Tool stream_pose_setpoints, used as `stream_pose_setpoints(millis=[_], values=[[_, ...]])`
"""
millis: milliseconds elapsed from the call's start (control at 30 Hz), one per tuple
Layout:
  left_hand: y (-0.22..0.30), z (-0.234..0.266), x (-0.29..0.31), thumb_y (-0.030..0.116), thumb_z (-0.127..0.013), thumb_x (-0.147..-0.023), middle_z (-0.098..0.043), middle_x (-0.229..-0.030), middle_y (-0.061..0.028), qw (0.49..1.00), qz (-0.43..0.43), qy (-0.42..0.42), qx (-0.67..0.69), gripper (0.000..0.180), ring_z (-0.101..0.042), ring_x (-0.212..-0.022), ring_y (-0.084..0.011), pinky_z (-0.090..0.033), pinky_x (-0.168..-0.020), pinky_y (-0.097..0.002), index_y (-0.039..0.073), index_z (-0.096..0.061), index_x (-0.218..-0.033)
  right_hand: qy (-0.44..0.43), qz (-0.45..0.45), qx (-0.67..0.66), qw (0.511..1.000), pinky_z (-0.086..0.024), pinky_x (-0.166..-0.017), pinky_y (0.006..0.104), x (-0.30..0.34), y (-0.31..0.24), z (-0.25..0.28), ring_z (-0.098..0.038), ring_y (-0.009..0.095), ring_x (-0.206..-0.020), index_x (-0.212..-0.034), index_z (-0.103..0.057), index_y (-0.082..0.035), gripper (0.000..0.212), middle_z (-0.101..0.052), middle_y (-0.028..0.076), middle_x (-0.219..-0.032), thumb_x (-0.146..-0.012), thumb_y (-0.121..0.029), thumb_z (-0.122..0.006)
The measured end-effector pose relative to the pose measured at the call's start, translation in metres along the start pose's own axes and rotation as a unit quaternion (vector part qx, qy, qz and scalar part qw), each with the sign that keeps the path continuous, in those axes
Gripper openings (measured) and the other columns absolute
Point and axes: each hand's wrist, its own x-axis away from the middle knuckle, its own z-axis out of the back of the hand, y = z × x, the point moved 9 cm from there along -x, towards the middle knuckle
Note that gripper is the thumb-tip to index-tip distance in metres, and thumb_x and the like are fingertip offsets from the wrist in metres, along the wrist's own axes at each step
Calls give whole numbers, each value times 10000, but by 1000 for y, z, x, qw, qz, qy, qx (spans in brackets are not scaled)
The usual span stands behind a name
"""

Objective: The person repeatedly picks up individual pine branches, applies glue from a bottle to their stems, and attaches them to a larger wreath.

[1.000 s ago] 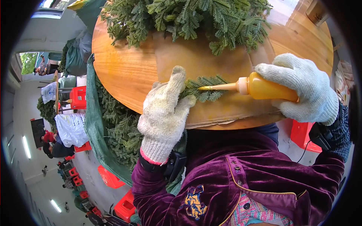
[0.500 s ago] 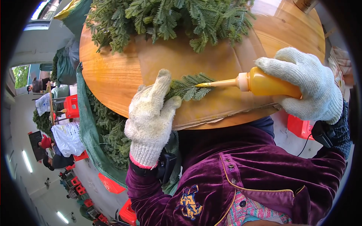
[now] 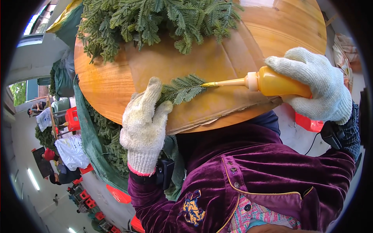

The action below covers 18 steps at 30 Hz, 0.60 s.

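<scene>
My left hand (image 3: 144, 124), in a white knit glove, pinches the base of a short green fir sprig (image 3: 182, 90) between thumb and forefinger. The sprig lies low over a brown cardboard sheet (image 3: 213, 64), its tip turned to the right. My right hand (image 3: 316, 85), also gloved, is wrapped round a squeeze bottle (image 3: 280, 82) of yellow-orange liquid, held almost level. The bottle's long nozzle (image 3: 229, 82) points left, and its yellow-smeared end is at the sprig's outer tip. Whether liquid is coming out is too small to tell.
A heap of fir branches (image 3: 155, 21) covers the far side of the round wooden table (image 3: 99, 83). At the left, a green sack (image 3: 91, 147) holds more branches. Red stools (image 3: 72, 118) and a white bag (image 3: 72, 151) stand beyond, with other people in the background.
The nozzle has shifted from the middle of the sprig to its outer tip. My left hand and the sprig sit farther left in the picture, and the whole view has shifted slightly.
</scene>
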Motion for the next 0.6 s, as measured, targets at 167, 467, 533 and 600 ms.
stream_pose_setpoints(millis=[167,467,533,600], values=[[2,1,3,1,-803,-788,-720,-1293,-156,1000,-30,6,0,498,-703,-1149,-323,-520,-1043,-441,27,-704,-1276,23,-9,-1,1000,-538,-854,431,13,3,0,-670,383,-959,-1343,-661,-52,764,-661,167,-1066,-595,3,-809],[6,-1,5,-74,-785,-756,-736,-1252,-165,996,-74,52,2,522,-724,-1090,-324,-550,-989,-427,24,-707,-1263,33,-40,35,998,-548,-869,416,34,5,0,-680,378,-964,-1336,-671,-59,738,-668,172,-1072,-612,27,-784],[8,-1,5,-79,-784,-753,-740,-1246,-161,994,-88,63,-11,526,-729,-1076,-319,-554,-982,-427,27,-708,-1263,34,-42,29,998,-547,-873,409,36,4,1,-681,381,-966,-1337,-669,-56,737,-670,173,-1070,-614,28,-779],[9,0,6,-80,-784,-748,-741,-1243,-160,990,-113,83,-2,526,-731,-1076,-309,-563,-971,-426,33,-712,-1256,50,-33,16,998,-546,-878,405,37,3,3,-685,379,-972,-1343,-662,-37,744,-673,175,-1063,-611,29,-776]])
